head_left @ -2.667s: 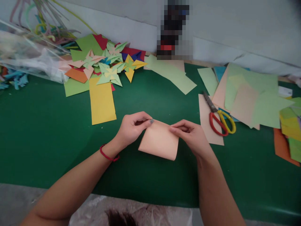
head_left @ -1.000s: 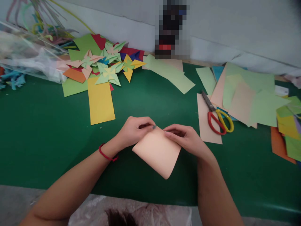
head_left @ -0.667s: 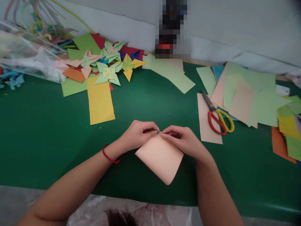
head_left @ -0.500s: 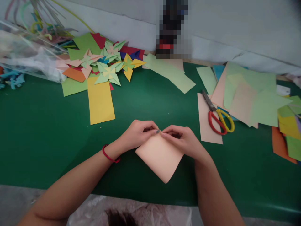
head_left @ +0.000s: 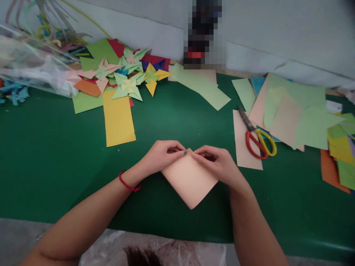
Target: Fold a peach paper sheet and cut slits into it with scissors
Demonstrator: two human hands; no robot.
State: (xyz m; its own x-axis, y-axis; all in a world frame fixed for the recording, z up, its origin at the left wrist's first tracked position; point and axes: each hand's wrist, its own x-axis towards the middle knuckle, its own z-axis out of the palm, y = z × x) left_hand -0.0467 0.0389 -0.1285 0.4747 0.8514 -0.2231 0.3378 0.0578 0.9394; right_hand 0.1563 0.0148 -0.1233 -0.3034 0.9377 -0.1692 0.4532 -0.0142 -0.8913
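Note:
A peach sheet of paper [head_left: 191,183] is held over the green table, turned like a diamond with one corner toward me. My left hand [head_left: 166,155] pinches it along the upper left edge, thumb on top, close to the far corner. On the other side of that corner, my right hand [head_left: 213,160] grips the upper right edge between thumb and fingers. The far tip of the paper shows between the two hands. The fingertips beneath the sheet are hidden.
Red-and-yellow-handled scissors [head_left: 256,138] lie on a peach strip at right, beside stacked coloured papers [head_left: 299,107]. A yellow paper [head_left: 119,122] and folded paper stars [head_left: 129,85] lie at left. A clear plastic bag [head_left: 36,62] is at far left on the green table [head_left: 55,147].
The paper's near corner has shifted slightly away from me and to the left. My fingertips have parted a little, so the far tip now shows between them.

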